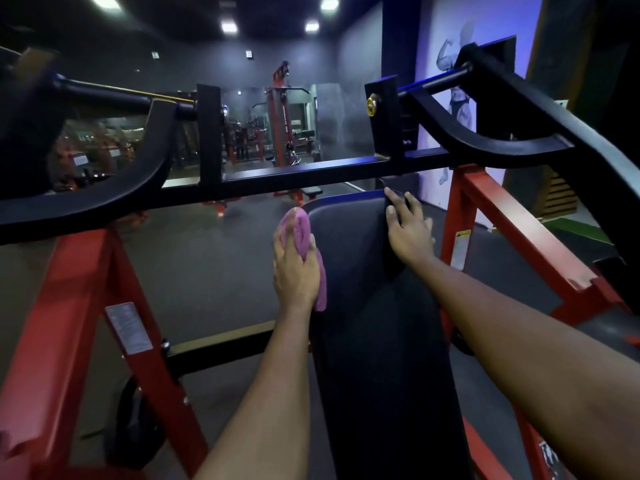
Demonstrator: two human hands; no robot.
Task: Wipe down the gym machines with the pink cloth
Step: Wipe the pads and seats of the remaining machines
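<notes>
A bunched pink cloth is gripped in my left hand and lies against the left edge of a long black back pad. The pad runs up the middle of a red and black gym machine. My right hand rests on the pad's upper right edge, its fingers wrapped around the side near the top. Both forearms reach forward from the bottom of the view.
A black crossbar with curved arms spans the view just above the pad. Red frame legs stand to the left and right. Dark rubber floor lies beyond, with more red machines and a mirror wall at the back.
</notes>
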